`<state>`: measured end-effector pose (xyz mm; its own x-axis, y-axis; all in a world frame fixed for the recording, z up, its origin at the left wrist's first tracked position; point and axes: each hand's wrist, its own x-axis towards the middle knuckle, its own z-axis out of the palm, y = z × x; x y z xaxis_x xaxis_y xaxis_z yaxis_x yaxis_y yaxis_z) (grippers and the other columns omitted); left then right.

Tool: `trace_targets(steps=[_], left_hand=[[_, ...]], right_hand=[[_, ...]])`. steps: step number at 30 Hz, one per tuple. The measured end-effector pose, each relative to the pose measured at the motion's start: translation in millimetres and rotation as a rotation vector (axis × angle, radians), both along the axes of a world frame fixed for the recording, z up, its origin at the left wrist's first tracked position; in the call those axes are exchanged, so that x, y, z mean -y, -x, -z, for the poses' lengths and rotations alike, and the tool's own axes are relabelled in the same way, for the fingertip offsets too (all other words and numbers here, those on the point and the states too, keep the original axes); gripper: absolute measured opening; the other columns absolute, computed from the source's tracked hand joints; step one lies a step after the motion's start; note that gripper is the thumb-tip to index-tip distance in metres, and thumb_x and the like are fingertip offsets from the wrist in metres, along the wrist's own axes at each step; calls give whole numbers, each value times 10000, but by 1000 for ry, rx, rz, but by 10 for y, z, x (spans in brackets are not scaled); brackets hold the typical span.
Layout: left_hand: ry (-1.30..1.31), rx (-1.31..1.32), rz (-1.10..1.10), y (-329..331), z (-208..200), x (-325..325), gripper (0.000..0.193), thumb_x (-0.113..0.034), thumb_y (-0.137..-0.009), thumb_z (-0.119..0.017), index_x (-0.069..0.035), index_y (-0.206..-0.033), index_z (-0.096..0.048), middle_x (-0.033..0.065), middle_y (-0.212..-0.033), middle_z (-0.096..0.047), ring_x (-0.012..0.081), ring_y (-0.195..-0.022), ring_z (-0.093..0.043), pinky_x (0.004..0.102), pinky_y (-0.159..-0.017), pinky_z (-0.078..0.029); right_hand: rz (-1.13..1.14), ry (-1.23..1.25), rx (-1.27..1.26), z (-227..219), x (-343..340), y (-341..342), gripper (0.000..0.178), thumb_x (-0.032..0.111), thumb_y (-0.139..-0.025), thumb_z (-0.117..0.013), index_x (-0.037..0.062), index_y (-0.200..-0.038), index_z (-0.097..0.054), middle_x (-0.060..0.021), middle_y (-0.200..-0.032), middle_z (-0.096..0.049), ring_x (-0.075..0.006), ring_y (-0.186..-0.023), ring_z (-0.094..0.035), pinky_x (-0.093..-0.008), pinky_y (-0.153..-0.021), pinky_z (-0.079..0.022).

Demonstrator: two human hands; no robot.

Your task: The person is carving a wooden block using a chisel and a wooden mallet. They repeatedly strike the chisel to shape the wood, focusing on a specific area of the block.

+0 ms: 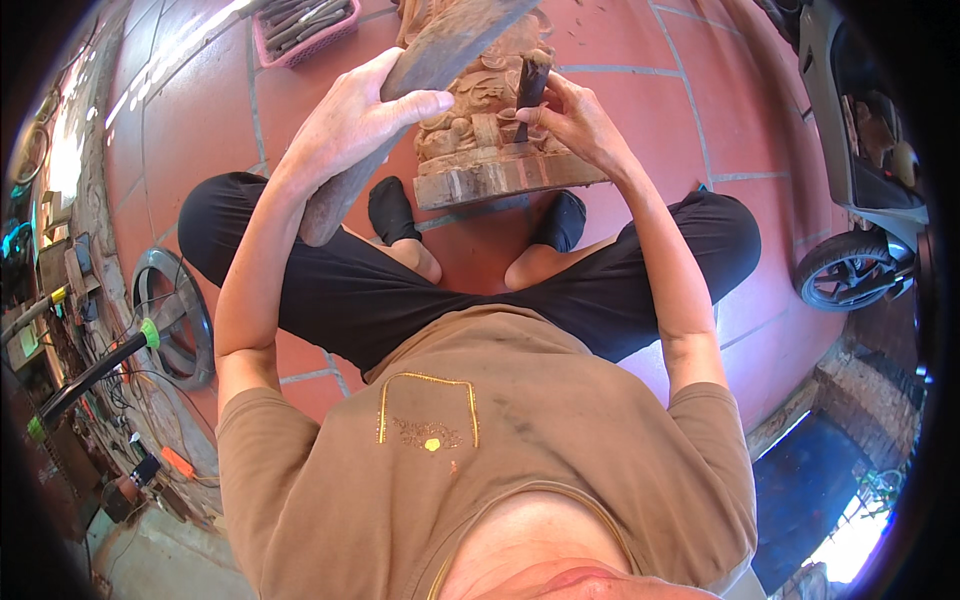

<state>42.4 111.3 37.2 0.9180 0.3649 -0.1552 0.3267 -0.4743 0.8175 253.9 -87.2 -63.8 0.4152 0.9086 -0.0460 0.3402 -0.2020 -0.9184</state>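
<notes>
Holding a long wooden club [450, 45] aslant in the left hand [345, 120], hiding part of the carving's [482, 95] left edge. Right hand [580, 125] pinches a dark chisel-like tool [529, 98], tip down by the carving's near edge. Carving sits on the tiled floor [640, 110], just beyond the socked feet [390, 210].

We look down on a red-tiled floor [740, 120] crossed by pale grout lines, with daylight streaking the tiles at upper left and a violet sheen at lower right. Along the left edge we see a crowded jumble of cords [125, 380] and a grey wheel-shaped object [172, 308]; at right, a grey motorbike [825, 110] stands above a dark blue surface [810, 490], beside a glaring bright patch [850, 535]
</notes>
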Motion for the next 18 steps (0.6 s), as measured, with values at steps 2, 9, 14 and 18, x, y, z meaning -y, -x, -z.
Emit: trace_targets(steps=[2,9,14,18], left_hand=[[44,52,8,3,-32,14,552,-454,-892,-700,-12,-1214,-620,92,-908,-675,148,-803,-616,331,-749,-506],[-29,216,75,-29,82,88,555,-472,-891,-714,15,-1129,-596,177,-859,-672,231,-777,-644,395,-754,-506],[-247,-62,209,-33,64,82,529,-399,-911,-717,10,-1208,-563,152,-884,-676,198,-795,-644,391,-748,-500],[-46,103,100,-13,-122,107,551,-446,-887,-723,20,-1145,-580,212,-893,-680,300,-848,-674,430,-779,-502]], right_hand=[[-38,72,-70,-13,6,-56,371,116,-922,-715,29,-1263,-598,-35,-985,-697,-101,-853,-638,-280,-717,-543],[-77,139,-17,-93,19,-39,351,115,-932,-716,20,-1251,-605,-28,-1046,-691,-92,-937,-643,-285,-773,-549],[-69,74,19,-71,30,-16,380,121,-931,-721,11,-1272,-594,-39,-1040,-704,-84,-887,-634,-283,-761,-537],[-23,7,14,-49,44,15,352,179,-886,-742,58,-1196,-628,-98,-892,-721,-141,-773,-678,-319,-686,-544]])
